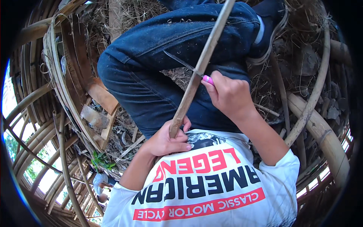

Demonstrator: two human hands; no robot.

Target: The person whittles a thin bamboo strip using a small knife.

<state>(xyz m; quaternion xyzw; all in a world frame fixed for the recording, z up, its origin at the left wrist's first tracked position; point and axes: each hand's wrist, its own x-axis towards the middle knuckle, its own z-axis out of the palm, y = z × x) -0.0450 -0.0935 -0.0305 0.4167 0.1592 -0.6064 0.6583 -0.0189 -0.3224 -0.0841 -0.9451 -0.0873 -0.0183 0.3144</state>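
Observation:
My left hand (168,140) is closed around the near end of a long, narrow wooden strip (200,68), close to my shirt. The strip slants up and to the right across my jeans, and its far end runs out past the top edge. In my right hand (230,92) is a knife (179,60) with a pink handle, held in a fist. Its thin blade crosses the strip around mid-length and points up and to the left. Where the edge meets the wood is too small to make out.
My bent legs in blue jeans (140,83) lie beneath the strip. Split bamboo strips (56,72) and wood offcuts (102,96) are at the left. A thick bamboo pole (317,132) lies at the right. Shavings and dry grass cover the ground. Another person (101,183) shows at lower left.

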